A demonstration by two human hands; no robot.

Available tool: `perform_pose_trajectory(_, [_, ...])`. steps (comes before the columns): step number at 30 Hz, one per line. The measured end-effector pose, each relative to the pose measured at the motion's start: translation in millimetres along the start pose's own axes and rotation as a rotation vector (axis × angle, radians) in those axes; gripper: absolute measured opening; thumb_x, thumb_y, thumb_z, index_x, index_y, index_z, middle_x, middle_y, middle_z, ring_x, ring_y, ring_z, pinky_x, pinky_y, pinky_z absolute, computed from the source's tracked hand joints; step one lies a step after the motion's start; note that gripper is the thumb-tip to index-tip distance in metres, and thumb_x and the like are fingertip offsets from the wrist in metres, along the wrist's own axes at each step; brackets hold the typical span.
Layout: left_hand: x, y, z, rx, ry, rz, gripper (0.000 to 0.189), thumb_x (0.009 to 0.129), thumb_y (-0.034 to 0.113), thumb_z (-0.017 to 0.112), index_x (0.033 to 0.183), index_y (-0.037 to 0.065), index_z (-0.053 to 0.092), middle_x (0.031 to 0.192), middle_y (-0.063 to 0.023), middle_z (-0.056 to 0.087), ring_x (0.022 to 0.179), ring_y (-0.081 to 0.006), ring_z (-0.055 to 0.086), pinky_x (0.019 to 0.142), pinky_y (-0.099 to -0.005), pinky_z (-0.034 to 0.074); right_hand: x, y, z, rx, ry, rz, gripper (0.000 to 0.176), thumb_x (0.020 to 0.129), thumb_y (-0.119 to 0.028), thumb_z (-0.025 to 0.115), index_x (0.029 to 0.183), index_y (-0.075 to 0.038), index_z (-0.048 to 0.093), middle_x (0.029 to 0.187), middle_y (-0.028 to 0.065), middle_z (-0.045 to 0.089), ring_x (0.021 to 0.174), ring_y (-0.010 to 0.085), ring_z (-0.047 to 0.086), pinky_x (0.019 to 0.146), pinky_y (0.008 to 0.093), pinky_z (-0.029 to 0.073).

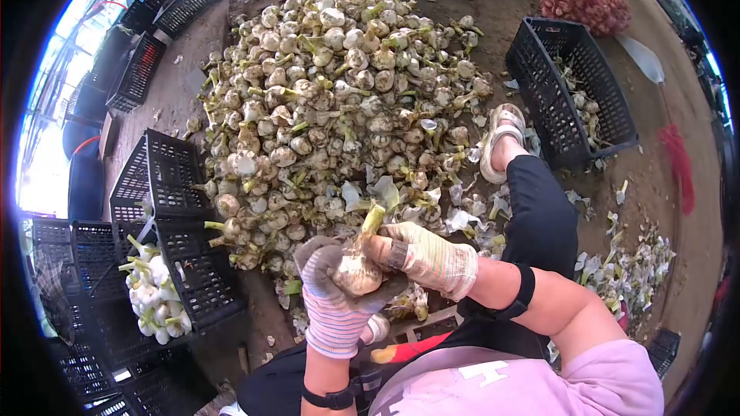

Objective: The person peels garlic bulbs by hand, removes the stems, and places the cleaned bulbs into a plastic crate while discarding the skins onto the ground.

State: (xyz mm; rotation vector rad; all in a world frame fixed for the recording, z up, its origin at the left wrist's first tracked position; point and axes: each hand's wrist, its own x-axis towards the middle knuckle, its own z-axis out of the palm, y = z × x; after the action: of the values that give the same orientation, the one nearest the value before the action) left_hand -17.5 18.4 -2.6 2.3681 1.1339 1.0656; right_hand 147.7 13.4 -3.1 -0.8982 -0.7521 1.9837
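Note:
A garlic bulb (358, 275) with dirty outer skin and a short green-yellow stem is held in front of my body, stem pointing up and away. My left hand (333, 293), in a striped glove with grey, soiled fingers, cups the bulb from the left and below. From the right, my right hand (428, 256), also gloved, closes on the bulb near the base of its stem; a dark band (398, 253) circles its thumb. Just beyond both hands lies a large heap of unpeeled garlic bulbs (331, 108), with loose papery skins (462, 219) along its near right edge.
At left, a black crate (193, 270) stands beside cleaned white garlic bulbs (158, 300). A black crate (532, 69) with some garlic sits at right, past my foot. Red net sacks (578, 0) lie at the back right. Peeled skins (632, 277) litter the floor at right.

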Motion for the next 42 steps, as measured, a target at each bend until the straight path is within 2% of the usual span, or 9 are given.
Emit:
perform_pose_trajectory(5, [-7,20,-17,-0.371,-0.051,-0.4,0.079,0.052,0.019,0.087,0.111,0.011,0.035,0.101,-0.0086,0.047,0.088,-0.0204,0.05,0.073,-0.0365,0.046,-6,3,-7,-0.371,-0.157,-0.064,0.034,0.09,-0.031,0.052,0.102,0.0,0.058,0.091,0.0058,0.062,0.081,0.0088,0.054,0.072,0.0273,0.046])
perform_pose_trajectory(7, [3,30,-29,-1.436,0.029,-1.169,0.076,0.053,0.014,0.085,0.11,0.009,0.036,0.1,-0.0068,0.047,0.086,-0.0176,0.05,0.073,-0.0333,0.046,-9,-9,-8,-0.627,-0.221,-0.212,0.031,0.09,-0.027,0.05,0.104,0.0,0.056,0.094,0.0088,0.062,0.082,0.0104,0.054,0.072,0.0284,0.046])
perform_pose_trajectory(12, [-5,19,1,-0.265,0.08,-0.327,0.057,0.066,0.022,0.076,0.107,0.007,0.039,0.089,-0.0052,0.049,0.079,-0.0133,0.053,0.074,-0.0282,0.048,-4,7,4,-0.201,0.035,-0.278,0.026,0.088,-0.017,0.052,0.11,-0.003,0.055,0.093,0.0051,0.061,0.083,0.0119,0.055,0.075,0.0286,0.046])
perform_pose_trajectory(17, [-3,13,-4,-1.354,0.033,-0.913,0.056,0.084,0.057,0.048,0.107,0.006,0.05,0.098,-0.0062,0.055,0.093,-0.0151,0.052,0.085,-0.0304,0.043,0,14,-3,-0.107,0.047,-0.147,0.026,0.086,-0.017,0.055,0.108,-0.004,0.056,0.096,0.0015,0.06,0.083,0.008,0.051,0.077,0.0237,0.043])
perform_pose_trajectory(23, [4,-25,-2,-1.179,0.017,-1.136,0.065,0.085,0.061,0.045,0.108,0.001,0.053,0.091,-0.0114,0.062,0.083,-0.0203,0.062,0.074,-0.0314,0.052,1,3,-6,-0.174,0.009,-0.077,0.029,0.086,-0.006,0.047,0.113,-0.001,0.055,0.099,0.0051,0.062,0.091,0.0078,0.053,0.08,0.0238,0.044])
perform_pose_trajectory(28, [8,18,10,-0.966,-0.062,-0.723,0.063,0.088,0.017,0.059,0.141,0.011,0.025,0.111,-0.0055,0.054,0.085,-0.0112,0.054,0.075,-0.0259,0.047,6,25,-5,-0.365,0.12,-0.246,0.025,0.083,-0.001,0.046,0.103,-0.004,0.059,0.087,0.0056,0.063,0.074,0.0096,0.056,0.066,0.0262,0.047])
perform_pose_trajectory(29, [11,32,8,-1.105,0.116,-0.693,0.055,0.079,0.004,0.062,0.13,0.002,0.041,0.107,-0.0069,0.056,0.093,-0.0128,0.053,0.082,-0.0266,0.047,2,22,1,-0.507,0.111,-0.271,0.025,0.08,0.004,0.044,0.1,0.001,0.057,0.087,0.0056,0.062,0.083,0.0123,0.056,0.079,0.0261,0.045])
perform_pose_trajectory(35, [5,-9,6,-1.095,0.098,-0.748,0.042,0.087,0.035,0.058,0.108,-0.002,0.061,0.112,-0.0128,0.06,0.106,-0.0204,0.054,0.093,-0.0325,0.042,0,5,-5,-0.202,0.202,-0.199,0.026,0.084,-0.006,0.046,0.106,0.0,0.057,0.086,0.0037,0.062,0.076,0.0084,0.054,0.072,0.0237,0.046])
perform_pose_trajectory(42, [7,22,-17,-1.31,-0.134,-0.792,0.077,0.08,0.05,0.058,0.134,-0.001,0.038,0.13,-0.0191,0.046,0.12,-0.0278,0.045,0.101,-0.0392,0.035,32,9,-35,-0.734,0.531,-0.282,0.024,0.08,-0.008,0.055,0.103,-0.003,0.061,0.09,0.0164,0.065,0.082,0.0282,0.063,0.072,0.0325,0.05])
